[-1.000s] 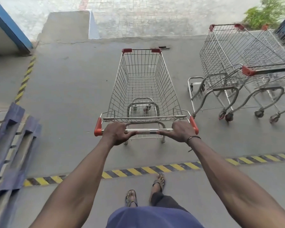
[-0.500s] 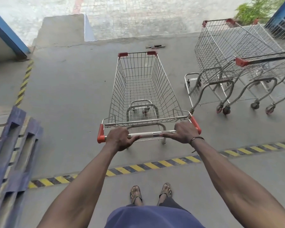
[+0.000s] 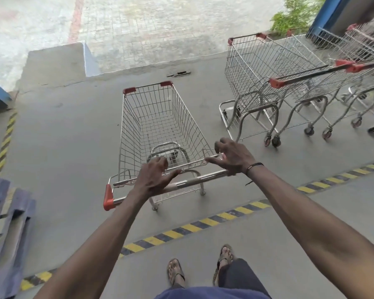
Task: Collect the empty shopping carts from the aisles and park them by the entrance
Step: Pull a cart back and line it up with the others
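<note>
Empty wire cart point(image 3: 160, 130) stands on grey concrete floor point(image 3: 58, 147), just beyond yellow/black striped line point(image 3: 181, 231), slightly angled w/ its handle bar point(image 3: 199, 180) running low-left to up-right. L hand point(image 3: 154, 180) over the bar, fingers spread & relaxed, not wrapped round it; R hand point(image 3: 233, 155) at the bar's right end, fingers splayed & loosely curled, holding nothing — contact w/ bar can't tell for either. Nested row of parked carts point(image 3: 289, 83) to the right, well apart from this cart; blue pallet point(image 3: 7, 229) at left edge.
</note>
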A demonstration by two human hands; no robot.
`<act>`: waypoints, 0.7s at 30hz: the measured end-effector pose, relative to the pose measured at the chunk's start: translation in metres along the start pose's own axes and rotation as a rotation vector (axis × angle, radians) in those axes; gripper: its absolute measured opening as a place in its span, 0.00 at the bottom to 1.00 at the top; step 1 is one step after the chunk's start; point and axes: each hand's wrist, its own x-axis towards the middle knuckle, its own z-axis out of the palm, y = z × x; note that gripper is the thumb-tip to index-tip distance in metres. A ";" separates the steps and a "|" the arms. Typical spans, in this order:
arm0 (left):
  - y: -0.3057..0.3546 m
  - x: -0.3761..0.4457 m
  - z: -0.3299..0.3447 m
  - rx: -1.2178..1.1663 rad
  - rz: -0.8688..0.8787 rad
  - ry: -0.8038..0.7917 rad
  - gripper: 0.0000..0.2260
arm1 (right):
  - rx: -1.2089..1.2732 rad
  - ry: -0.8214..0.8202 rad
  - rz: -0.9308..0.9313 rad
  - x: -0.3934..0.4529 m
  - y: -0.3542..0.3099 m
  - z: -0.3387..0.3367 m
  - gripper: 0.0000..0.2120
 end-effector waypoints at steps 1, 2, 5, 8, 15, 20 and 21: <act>0.016 0.014 0.001 -0.026 0.026 0.019 0.27 | 0.005 0.016 0.014 -0.002 0.014 -0.007 0.38; 0.032 0.029 0.003 -0.054 0.046 0.032 0.25 | 0.014 0.026 0.035 -0.004 0.029 -0.011 0.37; 0.083 0.072 0.014 -0.091 0.071 0.055 0.23 | 0.023 0.041 0.102 -0.018 0.080 -0.026 0.33; 0.136 0.116 0.029 -0.122 0.087 0.070 0.22 | 0.017 0.029 0.144 -0.035 0.138 -0.045 0.29; 0.253 0.210 0.063 -0.216 0.106 0.126 0.25 | 0.021 0.084 0.233 -0.057 0.274 -0.098 0.32; 0.314 0.268 0.088 -0.206 0.148 0.105 0.25 | 0.038 0.109 0.289 -0.045 0.356 -0.131 0.32; 0.321 0.280 0.092 -0.194 0.158 0.101 0.25 | 0.047 0.102 0.298 -0.041 0.369 -0.134 0.31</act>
